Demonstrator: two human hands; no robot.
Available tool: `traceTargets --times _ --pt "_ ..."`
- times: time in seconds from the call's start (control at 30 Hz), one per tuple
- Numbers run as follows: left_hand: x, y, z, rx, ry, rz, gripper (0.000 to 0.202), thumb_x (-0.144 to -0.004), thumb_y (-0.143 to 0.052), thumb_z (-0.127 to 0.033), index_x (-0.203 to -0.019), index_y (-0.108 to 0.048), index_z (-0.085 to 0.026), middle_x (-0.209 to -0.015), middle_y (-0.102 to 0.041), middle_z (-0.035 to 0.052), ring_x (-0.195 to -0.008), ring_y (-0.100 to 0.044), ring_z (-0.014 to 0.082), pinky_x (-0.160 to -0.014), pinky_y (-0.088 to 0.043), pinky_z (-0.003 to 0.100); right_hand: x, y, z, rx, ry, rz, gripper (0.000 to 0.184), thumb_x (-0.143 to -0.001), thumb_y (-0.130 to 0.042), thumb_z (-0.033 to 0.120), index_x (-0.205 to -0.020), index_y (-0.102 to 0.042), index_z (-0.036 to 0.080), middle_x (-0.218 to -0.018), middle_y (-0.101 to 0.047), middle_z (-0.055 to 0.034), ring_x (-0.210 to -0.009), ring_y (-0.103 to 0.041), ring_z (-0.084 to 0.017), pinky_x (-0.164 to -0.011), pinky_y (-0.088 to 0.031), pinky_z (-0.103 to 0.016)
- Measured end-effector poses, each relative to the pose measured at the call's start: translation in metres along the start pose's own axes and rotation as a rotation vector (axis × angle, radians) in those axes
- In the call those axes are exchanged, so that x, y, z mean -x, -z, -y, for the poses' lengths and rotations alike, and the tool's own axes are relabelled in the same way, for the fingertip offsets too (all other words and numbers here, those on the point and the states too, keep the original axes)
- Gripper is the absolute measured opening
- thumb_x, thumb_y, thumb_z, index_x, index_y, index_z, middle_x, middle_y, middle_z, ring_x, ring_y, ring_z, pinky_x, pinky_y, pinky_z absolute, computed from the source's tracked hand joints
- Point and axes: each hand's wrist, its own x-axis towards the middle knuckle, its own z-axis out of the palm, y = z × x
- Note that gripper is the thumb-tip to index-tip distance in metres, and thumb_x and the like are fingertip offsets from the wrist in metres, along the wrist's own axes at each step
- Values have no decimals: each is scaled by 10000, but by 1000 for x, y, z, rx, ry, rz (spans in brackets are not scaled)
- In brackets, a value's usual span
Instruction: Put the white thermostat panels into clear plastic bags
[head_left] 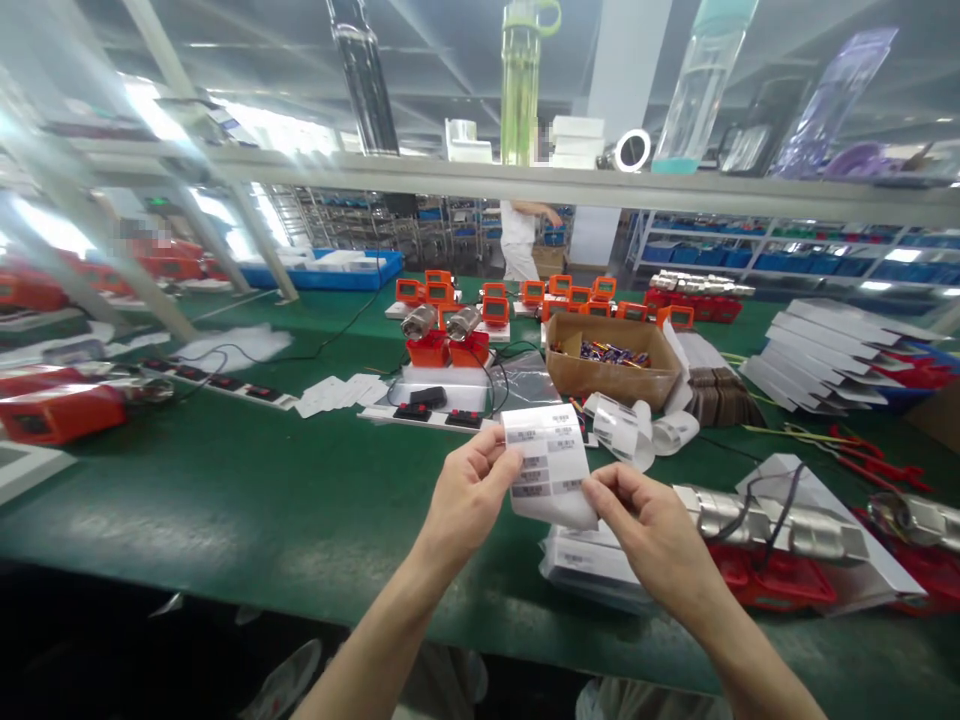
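Observation:
A sheet of printed labels is held up between my two hands over the green workbench. Its backing is white, with small barcode-like print in rows and some bare grey patches. My left hand pinches the sheet's left edge between thumb and fingers. At the lower right corner, my right hand grips the same sheet with thumb and forefinger. Beneath the sheet lies a plastic-wrapped stack of white boxes, partly hidden by the right hand. Behind it, a loose curl of label strip rests on the bench.
A cardboard box of small colourful parts stands behind. Red-and-metal devices lie at right, another red device at left. Power strips and cables cross the middle. Bottles line the shelf above; a person stands beyond.

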Motion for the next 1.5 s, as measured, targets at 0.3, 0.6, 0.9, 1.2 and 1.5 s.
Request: traceTargets --times 0.3,0.6,0.9,1.2,1.5 --pt "5 1 -1 67 1 30 336 -809 -643 -256 -1124 -615 -144 -931 -728 60 -812 -671 165 -712 -516 214 4 -1 3 45 7 26 325 -900 -498 485 -760 -578 203 -714 -560 30 -690 -493 -132 -636 -352 -238" --pt "5 0 -2 66 -32 34 314 -838 -599 -224 -1138 -585 -132 -941 -719 59 -792 -667 153 -706 -512 213 13 -5 17 48 10 27 287 -921 -491 415 -749 -560 196 -684 -511 40 -662 -452 -120 -619 -327 -233" --pt "7 -3 0 62 3 29 314 -822 -611 -246 -1117 -574 -144 -933 -715 60 -783 -672 177 -698 -526 253 13 -7 17 32 18 28 285 -918 -494 409 -742 -554 193 -685 -506 38 -659 -440 -117 -609 -320 -232" --pt "5 -1 -6 54 -9 -8 274 -815 -632 -273 -1053 -593 -143 -915 -716 61 -771 -665 173 -721 -538 266 12 -9 8 80 26 45 309 -910 -489 432 -730 -564 192 -682 -530 27 -653 -450 -125 -588 -327 -235" --pt "2 -1 -11 60 -9 -58 323 -782 -690 -321 -1051 -637 -150 -934 -725 67 -824 -681 201 -717 -543 268 9 -13 4 117 79 60 324 -907 -484 439 -720 -574 190 -654 -555 17 -608 -480 -131 -545 -337 -229"
